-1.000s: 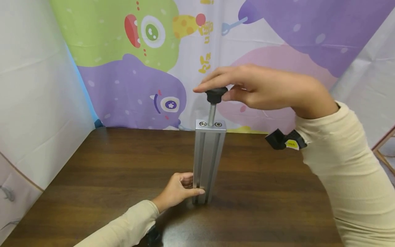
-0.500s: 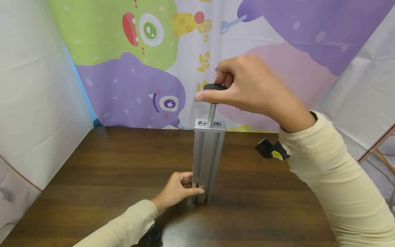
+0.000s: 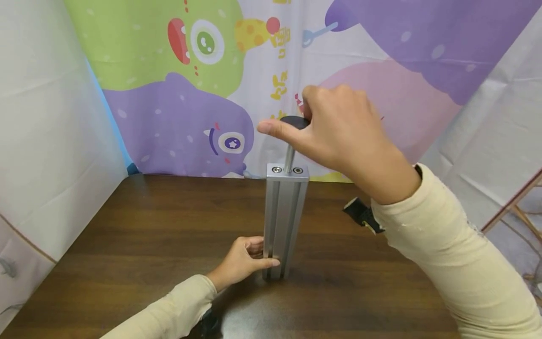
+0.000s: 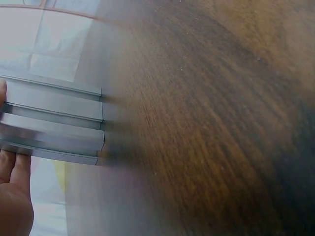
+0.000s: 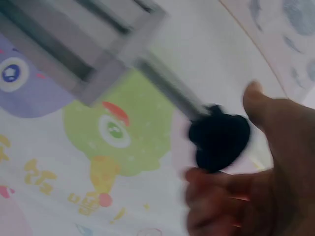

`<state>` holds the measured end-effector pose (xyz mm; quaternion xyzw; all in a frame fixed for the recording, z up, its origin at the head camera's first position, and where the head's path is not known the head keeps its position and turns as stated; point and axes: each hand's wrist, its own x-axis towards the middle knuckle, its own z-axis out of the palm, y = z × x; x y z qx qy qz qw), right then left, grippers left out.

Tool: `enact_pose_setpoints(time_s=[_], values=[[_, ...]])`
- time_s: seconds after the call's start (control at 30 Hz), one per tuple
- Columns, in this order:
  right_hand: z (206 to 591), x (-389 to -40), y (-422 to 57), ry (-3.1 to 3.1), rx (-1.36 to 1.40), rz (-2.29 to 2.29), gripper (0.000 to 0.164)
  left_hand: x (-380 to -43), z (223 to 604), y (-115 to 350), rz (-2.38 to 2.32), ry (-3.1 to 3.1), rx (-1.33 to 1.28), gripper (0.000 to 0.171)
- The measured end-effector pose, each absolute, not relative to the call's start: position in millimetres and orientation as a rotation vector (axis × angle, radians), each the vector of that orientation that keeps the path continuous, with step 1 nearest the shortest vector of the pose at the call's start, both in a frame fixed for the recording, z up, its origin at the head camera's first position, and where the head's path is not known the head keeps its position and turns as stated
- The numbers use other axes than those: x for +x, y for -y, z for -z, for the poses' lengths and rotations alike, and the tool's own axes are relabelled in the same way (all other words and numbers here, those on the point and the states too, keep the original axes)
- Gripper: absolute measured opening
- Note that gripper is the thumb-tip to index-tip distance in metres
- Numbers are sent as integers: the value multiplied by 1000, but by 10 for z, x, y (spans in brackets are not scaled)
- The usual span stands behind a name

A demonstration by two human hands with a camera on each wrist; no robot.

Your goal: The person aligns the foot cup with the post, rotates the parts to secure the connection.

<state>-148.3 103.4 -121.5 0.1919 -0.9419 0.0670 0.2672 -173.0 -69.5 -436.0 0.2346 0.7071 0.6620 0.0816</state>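
- Head view: a metal post (image 3: 282,221) stands upright near the middle of the wooden counter (image 3: 178,212), two bolts set in its top end.
- From that end rises a thin rod (image 3: 290,157) capped by a black knob (image 3: 296,122).
- Of the hands, the left hand (image 3: 242,261) grips the post low down, thumb across the front.
- The right hand (image 3: 340,129) has the knob between an outstretched thumb and curled fingers; blur in the right wrist view hides how firmly.
- Half a second ago the thumb lay flatter across the knob; now it angles up past it and the wrist sits lower. That looks like a twist on the knob, while the post stays put.
- Behind hangs a cartoon-print cloth (image 3: 182,122).
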Motion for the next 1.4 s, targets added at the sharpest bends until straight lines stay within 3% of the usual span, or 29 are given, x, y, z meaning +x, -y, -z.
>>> enact_pose_setpoints(time_s=[0.13,0.27,0.37,0.5,0.83,1.0,1.2,1.4], values=[[1100,-1472,-1159,2686,721,-209,58,-1711,4375,699,-1979,-2113,699,43],[1011,-1569,-1359,2723,1167,-151,46,-1715,4391,700,-1984,-2120,723,43],[998,-1687,-1466,2644,1502,-146,51,-1720,4389,706,-1989,-2131,739,42],[991,-1779,-1497,2568,1685,-191,57,-1725,4391,710,-1986,-2135,735,41],[979,-1820,-1477,2543,1695,-229,58,-1724,4393,712,-1983,-2144,742,41],[990,-1795,-1454,2540,1619,-228,43,-1721,4390,716,-1975,-2154,740,41],[1026,-1675,-1316,2593,1227,-260,30,-1715,4380,723,-1969,-2160,729,42],[1170,-1571,-1125,2477,765,-281,55,-1702,4373,727,-1974,-2155,707,43]])
